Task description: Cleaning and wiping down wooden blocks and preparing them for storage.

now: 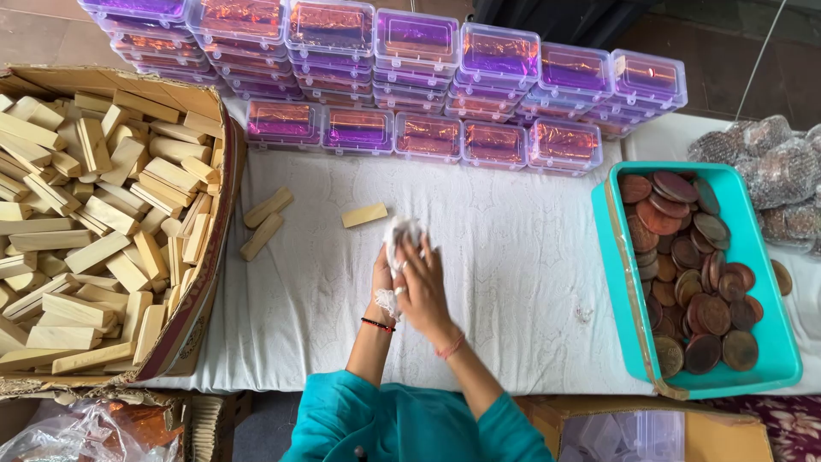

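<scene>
Both my hands meet over the middle of the white-covered table, wrapped around a crumpled white cloth [402, 233]. My left hand [382, 278] is underneath, a black-and-red thread on its wrist. My right hand [424, 287] lies over it with a ring on one finger and a red thread at the wrist. The cloth bunches out above my fingertips; whatever it may enclose is hidden. A small pale wooden block [364, 215] lies on the table just left of the cloth. Two longer wooden blocks [264, 222] lie further left.
A large cardboard box [218, 214] at the left is heaped with wooden blocks. A teal tray [765, 265] at the right holds several brown round discs. Stacks of clear lidded boxes [428, 137] with shiny foil contents line the back. Netted bundles [778, 171] lie far right.
</scene>
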